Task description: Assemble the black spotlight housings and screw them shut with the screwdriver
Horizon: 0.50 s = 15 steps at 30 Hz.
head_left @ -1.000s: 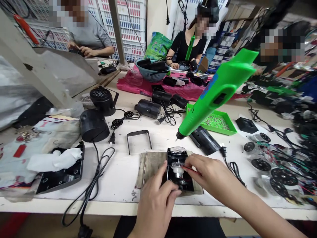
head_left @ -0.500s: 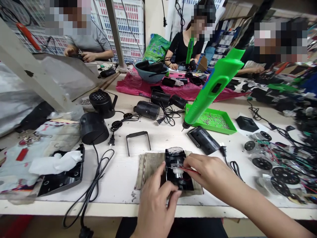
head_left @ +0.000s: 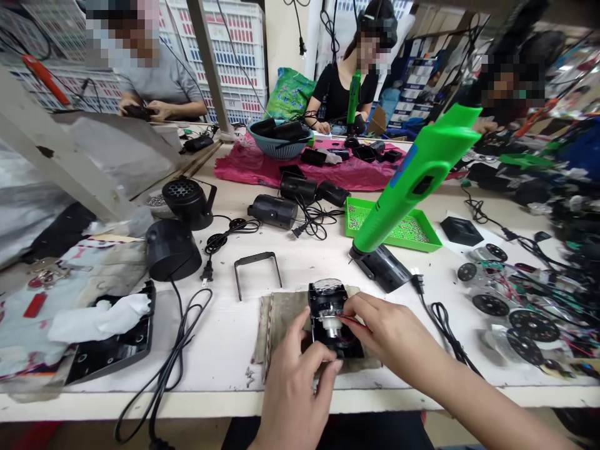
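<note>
A black plastic housing half (head_left: 351, 350) lies open on a folded cloth (head_left: 281, 319), with a clear round lens (head_left: 327, 286) at its far end. Inside it sits a small motor assembly (head_left: 332, 328) with a white collar and a silver body. My left hand (head_left: 300, 375) grips the housing's near left side, thumb and fingers curled around the edge. The fingers of my right hand (head_left: 384, 319) are pinched at the right of the motor assembly, where a red wire (head_left: 349, 320) runs between them. The exact fingertip contact is partly hidden.
A green electric screwdriver (head_left: 412, 178) hangs above a green screw tray (head_left: 422, 240) and a black housing part (head_left: 387, 269). A metal bracket (head_left: 257, 257), black lamp bodies (head_left: 173, 250) and cords lie around. Wired disc assemblies (head_left: 534, 325) are piled right. Co-workers sit opposite.
The view has shifted slightly, and the hanging screwdriver appears lower and larger. Both hands stay at the housing in nearly the same pose.
</note>
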Motion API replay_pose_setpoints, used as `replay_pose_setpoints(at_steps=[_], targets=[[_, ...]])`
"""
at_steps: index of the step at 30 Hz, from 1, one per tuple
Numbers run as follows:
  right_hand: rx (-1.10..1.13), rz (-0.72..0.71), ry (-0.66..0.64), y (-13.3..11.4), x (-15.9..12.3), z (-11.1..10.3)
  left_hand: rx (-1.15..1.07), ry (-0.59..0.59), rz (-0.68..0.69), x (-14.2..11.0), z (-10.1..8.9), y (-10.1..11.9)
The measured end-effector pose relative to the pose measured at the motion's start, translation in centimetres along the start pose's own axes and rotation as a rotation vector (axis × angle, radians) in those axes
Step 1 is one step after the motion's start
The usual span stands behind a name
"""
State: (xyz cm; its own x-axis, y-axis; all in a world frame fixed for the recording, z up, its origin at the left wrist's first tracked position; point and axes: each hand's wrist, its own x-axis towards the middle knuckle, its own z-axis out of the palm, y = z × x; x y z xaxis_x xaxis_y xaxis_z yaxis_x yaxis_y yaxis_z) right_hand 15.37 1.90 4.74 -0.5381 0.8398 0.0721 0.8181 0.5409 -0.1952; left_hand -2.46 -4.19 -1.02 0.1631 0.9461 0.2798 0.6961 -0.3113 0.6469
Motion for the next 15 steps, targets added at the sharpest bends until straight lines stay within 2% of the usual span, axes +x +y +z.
replay_pose_setpoints(at_steps=[4, 8, 12, 15], targets=[[-0.069, 0.016, -0.047, 0.1, -0.2, -0.5, -0.028, -0.023, 0.055, 0.2, -0.3, -0.2], [-0.085, 0.002, -0.088, 0.1, 0.0, -0.7, -0.077, -0.054, 0.053, 0.2, -0.3, -0.4], [-0.072, -0.042, -0.054, 0.2, 0.1, -0.1, -0.087, -0.021, 0.040, 0.1, 0.0, -0.4], [-0.051, -0.040, -0.031, 0.3, 0.0, 0.5, -0.071, -0.016, 0.080, 0.1, 0.1, -0.5]])
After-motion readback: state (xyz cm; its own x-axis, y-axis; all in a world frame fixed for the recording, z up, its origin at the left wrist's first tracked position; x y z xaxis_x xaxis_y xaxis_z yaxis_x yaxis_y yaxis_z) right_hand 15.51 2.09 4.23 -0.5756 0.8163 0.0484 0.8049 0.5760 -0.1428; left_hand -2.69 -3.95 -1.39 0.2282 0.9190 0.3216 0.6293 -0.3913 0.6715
